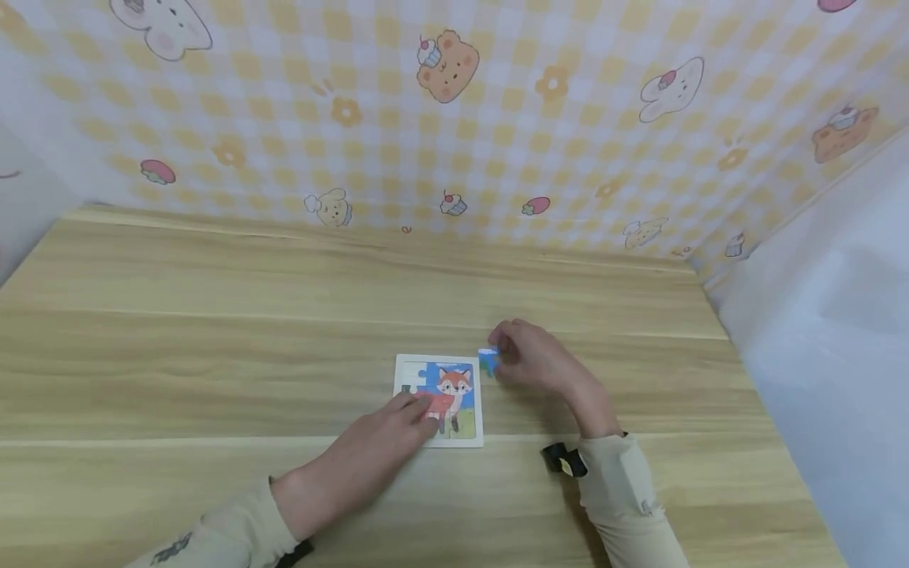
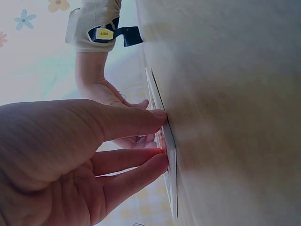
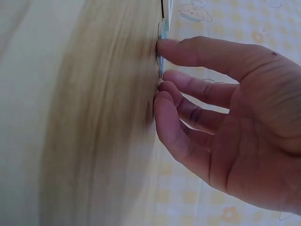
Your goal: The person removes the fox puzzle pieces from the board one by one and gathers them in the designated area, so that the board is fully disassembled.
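A square fox jigsaw puzzle (image 1: 458, 401) in a white frame (image 1: 438, 358) lies flat on the wooden table. The upper left part of its picture area shows a pale bare base. My left hand (image 1: 369, 446) reaches over the lower left of the puzzle; in the left wrist view, its thumb and fingertips touch the board (image 2: 172, 188) with the fingers fairly straight. Just outside the frame's upper right corner, my right hand (image 1: 536, 359) pinches a blue and green puzzle piece (image 1: 487, 360). In the right wrist view that piece shows only as a thin edge (image 3: 162, 66) at the thumb and index finger.
The wood-grain table (image 1: 213, 355) extends around the puzzle on all sides. A yellow checked cloth (image 1: 383, 150) with cartoon animals hangs behind it. White sheeting (image 1: 831, 339) borders the right side. Black straps (image 1: 564, 460) sit at the wrists.
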The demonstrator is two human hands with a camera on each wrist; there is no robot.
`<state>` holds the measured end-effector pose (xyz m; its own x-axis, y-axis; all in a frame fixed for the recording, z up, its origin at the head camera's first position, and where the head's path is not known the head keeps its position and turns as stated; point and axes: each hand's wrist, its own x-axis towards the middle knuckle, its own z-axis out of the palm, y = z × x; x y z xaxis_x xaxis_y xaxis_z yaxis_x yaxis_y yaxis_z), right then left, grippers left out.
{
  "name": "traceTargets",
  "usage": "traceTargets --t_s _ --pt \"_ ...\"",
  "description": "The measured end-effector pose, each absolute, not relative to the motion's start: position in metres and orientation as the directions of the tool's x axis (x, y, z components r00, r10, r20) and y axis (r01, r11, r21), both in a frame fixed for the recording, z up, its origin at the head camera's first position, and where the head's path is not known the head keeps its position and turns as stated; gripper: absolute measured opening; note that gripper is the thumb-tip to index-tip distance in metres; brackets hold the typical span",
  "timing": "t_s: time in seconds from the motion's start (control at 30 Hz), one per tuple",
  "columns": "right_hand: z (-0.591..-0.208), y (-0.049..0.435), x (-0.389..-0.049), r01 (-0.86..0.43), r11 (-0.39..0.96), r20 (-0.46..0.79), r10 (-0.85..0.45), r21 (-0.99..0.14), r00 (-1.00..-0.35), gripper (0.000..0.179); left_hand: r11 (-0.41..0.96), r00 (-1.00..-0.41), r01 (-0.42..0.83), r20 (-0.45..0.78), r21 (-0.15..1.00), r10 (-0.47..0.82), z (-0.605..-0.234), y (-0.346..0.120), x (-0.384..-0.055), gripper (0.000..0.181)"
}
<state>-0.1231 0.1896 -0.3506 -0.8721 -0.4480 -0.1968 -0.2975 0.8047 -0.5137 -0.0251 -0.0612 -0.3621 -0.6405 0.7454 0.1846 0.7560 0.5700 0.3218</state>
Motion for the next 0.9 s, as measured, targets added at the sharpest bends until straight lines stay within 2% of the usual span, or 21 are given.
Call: traceTargets --t_s 0.17,0.37,0.53,0.67,0.8,0.9 --pt "-0.345 0.191 -0.121 -0.248 0.804 -0.193 -0.406 -0.541 -0.893 0.05 0.566 -0.633 0.764 0.197 0.309 0.748 -0.363 -0.06 -0.025 0.028" --pt "-0.334 0.174 -0.116 -0.333 0.784 -0.11 -0.45 -0.525 -0.886 0.031 0.571 -0.64 0.755 0.172 0.323 0.749 -0.362 -0.061 -0.025 0.029" --pt "-0.329 0.153 -0.111 -0.42 0.746 -0.114 -0.546 -0.516 -0.83 0.026 0.567 -0.636 0.762 0.193 0.314 0.747 -0.363 -0.062 -0.026 0.033" --pt "-0.331 0.136 -0.11 -0.496 0.693 -0.125 -0.639 -0.523 -0.759 0.025 0.572 -0.63 0.771 0.21 0.279 0.747 -0.363 -0.062 -0.027 0.045" --pt "-0.333 0.123 -0.11 -0.508 0.672 -0.163 -0.675 -0.54 -0.72 0.023 0.577 -0.619 0.783 0.21 0.231 0.756 -0.364 -0.062 -0.027 0.054" --pt "-0.335 0.118 -0.109 -0.484 0.686 -0.201 -0.666 -0.543 -0.718 0.024 0.576 -0.611 0.791 0.21 0.205 0.763 -0.364 -0.062 -0.027 0.052"
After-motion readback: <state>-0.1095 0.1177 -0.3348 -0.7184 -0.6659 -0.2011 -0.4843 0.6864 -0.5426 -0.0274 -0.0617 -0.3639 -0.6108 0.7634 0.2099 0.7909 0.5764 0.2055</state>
